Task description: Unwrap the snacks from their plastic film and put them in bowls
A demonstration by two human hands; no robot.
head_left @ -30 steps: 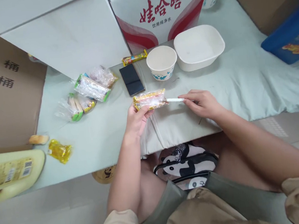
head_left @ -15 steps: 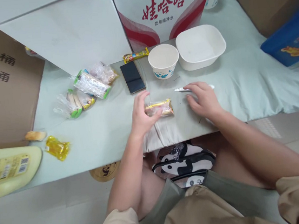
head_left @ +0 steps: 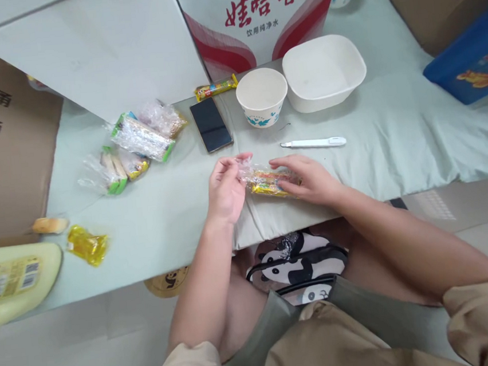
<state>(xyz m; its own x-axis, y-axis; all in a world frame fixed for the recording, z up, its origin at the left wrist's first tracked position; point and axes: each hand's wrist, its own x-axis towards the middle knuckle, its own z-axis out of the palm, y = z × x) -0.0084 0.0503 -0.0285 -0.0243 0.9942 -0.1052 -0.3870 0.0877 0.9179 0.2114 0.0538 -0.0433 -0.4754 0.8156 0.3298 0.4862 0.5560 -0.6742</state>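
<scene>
A clear plastic-wrapped snack packet (head_left: pixel 266 188) with yellow and red printing lies between my hands near the table's front edge. My left hand (head_left: pixel 227 189) pinches the loose clear plastic at its left end. Around its right end curve the fingers of my right hand (head_left: pixel 306 178), thumb in front and fingertips behind. Just beyond the right hand lies a white utility knife (head_left: pixel 315 143), its tip pointing left and nothing touching it. Behind the packet stand a white paper cup (head_left: pixel 263 103) with blue leaf print and a white oval bowl (head_left: pixel 326 97).
A dark phone (head_left: pixel 211 125) and a yellow snack stick (head_left: pixel 216 88) lie left of the cup. Several wrapped snacks (head_left: pixel 142 136) are further left, with a bread piece (head_left: pixel 50 225) and yellow wrapper (head_left: pixel 88 245). Boxes (head_left: pixel 255 26) wall the back; a blue container (head_left: pixel 469 58) stands right.
My right hand has left the utility knife and moved left onto the packet. My left hand has shifted to the plastic at the packet's left end. The view has moved slightly.
</scene>
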